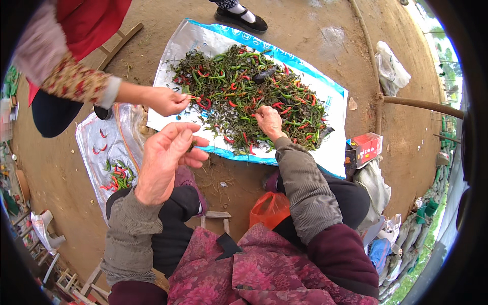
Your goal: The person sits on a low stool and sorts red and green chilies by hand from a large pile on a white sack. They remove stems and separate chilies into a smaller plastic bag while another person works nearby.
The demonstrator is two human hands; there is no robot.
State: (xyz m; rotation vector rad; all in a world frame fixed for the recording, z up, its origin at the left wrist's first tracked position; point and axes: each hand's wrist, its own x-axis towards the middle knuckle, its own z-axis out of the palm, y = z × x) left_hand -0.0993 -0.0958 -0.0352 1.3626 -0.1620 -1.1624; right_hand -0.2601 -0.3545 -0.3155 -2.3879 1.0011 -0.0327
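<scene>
A heap of chili plants (pixel 228 87), with red and green peppers among wilted leaves, lies on a white and blue plastic sack (pixel 331 91) spread on the ground. My right hand (pixel 270 122) reaches into the near side of the heap, thumb and fingers closed at a red chili pepper (pixel 253 115). Raised before the sack's left corner, my left hand (pixel 167 160) has curled fingers around a small dark green plant piece (pixel 191 146), mostly hidden. Picked red and green peppers (pixel 120 177) lie on a clear plastic sheet (pixel 89 133) to the left.
Another person's hand (pixel 167 101) pinches a stem at the heap's left side. That person's shoe (pixel 102 112) rests by the sheet. A black shoe (pixel 242 19) stands beyond the sack. An orange plastic bag (pixel 268 209) sits between my legs; a red box (pixel 368 148) is at right.
</scene>
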